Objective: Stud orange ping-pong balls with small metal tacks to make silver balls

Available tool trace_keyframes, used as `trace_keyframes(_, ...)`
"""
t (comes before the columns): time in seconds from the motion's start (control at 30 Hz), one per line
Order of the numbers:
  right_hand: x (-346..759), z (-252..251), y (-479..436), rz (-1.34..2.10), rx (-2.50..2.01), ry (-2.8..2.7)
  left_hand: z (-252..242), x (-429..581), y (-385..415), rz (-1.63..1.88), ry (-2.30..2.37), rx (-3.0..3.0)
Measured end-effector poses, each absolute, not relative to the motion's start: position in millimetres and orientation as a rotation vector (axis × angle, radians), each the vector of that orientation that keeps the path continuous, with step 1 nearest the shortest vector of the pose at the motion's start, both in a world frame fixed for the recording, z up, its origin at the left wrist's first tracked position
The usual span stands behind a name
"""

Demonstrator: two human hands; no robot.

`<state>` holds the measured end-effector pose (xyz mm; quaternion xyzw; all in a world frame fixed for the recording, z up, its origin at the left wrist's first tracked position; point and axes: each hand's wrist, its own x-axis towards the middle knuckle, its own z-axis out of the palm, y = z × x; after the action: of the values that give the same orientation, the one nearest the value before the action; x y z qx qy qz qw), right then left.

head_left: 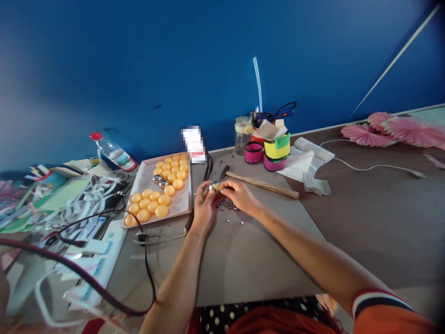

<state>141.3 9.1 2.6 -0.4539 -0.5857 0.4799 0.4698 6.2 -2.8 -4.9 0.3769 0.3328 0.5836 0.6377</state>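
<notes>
Both hands meet mid-desk. The left hand (203,204) pinches a small ball (213,186), and the right hand (238,192) closes on it too, above loose beads (227,205). The tray (148,174) edge lies just left, a stick (264,184) just beyond. Bare desk (347,222) opens right and near.

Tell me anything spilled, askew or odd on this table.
Beads lie scattered on the grey mat below the held ball. A plastic bottle leans tilted at left. Two silver balls sit among yellow ones in the tray.
</notes>
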Motion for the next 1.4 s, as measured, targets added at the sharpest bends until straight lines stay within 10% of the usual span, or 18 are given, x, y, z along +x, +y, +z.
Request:
trace_keyframes(0.73,148.3,5.2,14.6,1.216,-1.095,-1.364,-5.5,4.9,-2.1,1.310,0.753,0.825)
trace_keyframes(1.1,159.8,-2.9,10.3,0.299,-1.461,-2.427,2.0,0.0,0.8,1.309,0.709,0.753)
trace_keyframes(1.4,155.5,-8.0,11.3,0.239,-1.363,-2.286,3.6,2.1,0.0,1.290,0.769,0.778)
